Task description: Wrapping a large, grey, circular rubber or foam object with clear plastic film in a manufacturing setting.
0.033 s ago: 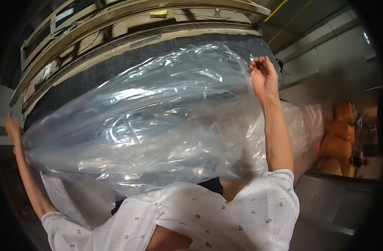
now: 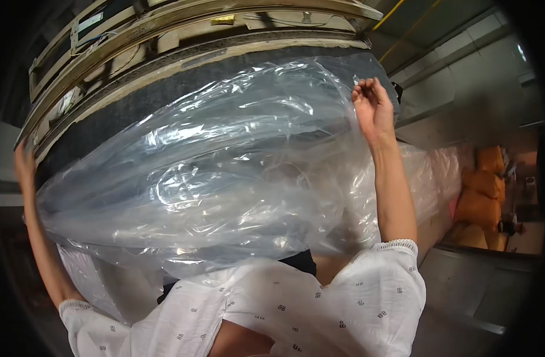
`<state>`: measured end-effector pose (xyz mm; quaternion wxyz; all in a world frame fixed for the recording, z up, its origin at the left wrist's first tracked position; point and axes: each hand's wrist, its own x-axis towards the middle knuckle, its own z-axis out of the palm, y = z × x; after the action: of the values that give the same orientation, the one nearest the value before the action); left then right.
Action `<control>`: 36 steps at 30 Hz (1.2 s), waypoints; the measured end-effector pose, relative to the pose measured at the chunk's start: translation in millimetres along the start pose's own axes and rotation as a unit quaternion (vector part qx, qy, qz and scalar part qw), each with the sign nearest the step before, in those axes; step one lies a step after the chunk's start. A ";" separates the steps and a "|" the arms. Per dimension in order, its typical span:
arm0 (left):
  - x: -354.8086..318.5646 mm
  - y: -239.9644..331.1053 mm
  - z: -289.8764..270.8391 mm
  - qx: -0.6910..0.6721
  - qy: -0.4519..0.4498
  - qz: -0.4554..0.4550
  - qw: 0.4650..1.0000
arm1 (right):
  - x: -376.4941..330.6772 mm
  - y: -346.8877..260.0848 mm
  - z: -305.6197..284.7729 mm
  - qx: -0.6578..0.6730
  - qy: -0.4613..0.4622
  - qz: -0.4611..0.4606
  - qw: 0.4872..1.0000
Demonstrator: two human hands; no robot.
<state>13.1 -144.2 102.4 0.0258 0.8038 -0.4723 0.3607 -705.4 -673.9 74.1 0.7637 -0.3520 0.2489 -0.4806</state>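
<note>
A wide, clear plastic sheet [image 2: 225,172], wrinkled and shiny, spreads from my left arm across to my right hand. Its near edge lies against my white patterned shirt. At the sheet's far right, my right hand [image 2: 375,110] has its palm turned up and its fingers loosely bent and apart; I see nothing in the palm. Beyond the sheet's left end, beside the table's corner, my left hand [image 2: 25,168] is smeared by motion, so its fingers are not clear. The sheet gathers into folds near my left forearm.
A dark-topped table [image 2: 121,107] lies under the sheet. Along its far side run wooden rails [image 2: 183,27] with wires. More clear plastic [image 2: 430,172] hangs to the right of my forearm. Orange bundles [image 2: 481,190] are stacked at the far right.
My left hand has moved up and slightly right, toward the table's left corner. The sheet's left end has shifted slightly right. My right hand stays almost in place.
</note>
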 end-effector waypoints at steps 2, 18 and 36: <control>73.3 202.2 -24.8 -0.361 -0.174 -0.144 0.905 | -8.8 -4.4 -2.8 -0.034 -0.001 -0.014 0.999; 70.3 472.0 -123.5 -0.540 -0.234 -0.112 0.801 | 9.0 -1.4 -4.3 -0.854 -0.064 -0.233 0.462; 20.1 302.9 -56.6 -0.425 -0.123 -0.245 0.863 | -135.4 39.4 77.3 -0.606 -0.126 -0.306 0.723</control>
<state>-248.0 -304.7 65.7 0.3947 0.8423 -0.3669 0.0054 -683.9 -516.2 97.8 0.2231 -0.8541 0.2677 -0.3861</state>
